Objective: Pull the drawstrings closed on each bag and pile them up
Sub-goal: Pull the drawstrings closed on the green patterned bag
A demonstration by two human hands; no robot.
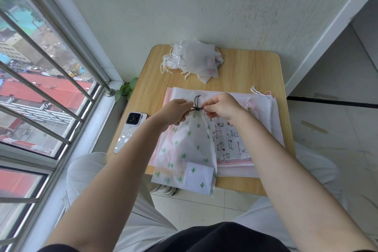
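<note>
A translucent white bag with green cactus print (187,153) lies over the near edge of the small wooden table (245,75). Its mouth is gathered tight around a dark drawstring (196,104). My left hand (177,111) pinches the string on the left of the gathered neck, and my right hand (224,106) pinches it on the right. Under the cactus bag lies a flat stack of open bags (263,120), the top one printed with small cats. A pile of cinched white bags (194,58) sits at the table's far edge.
A phone in a patterned case (131,131) lies on the table's left edge. A barred window (41,80) runs along the left and a white wall stands behind the table. A small green plant (125,89) is on the sill. My knees flank the table.
</note>
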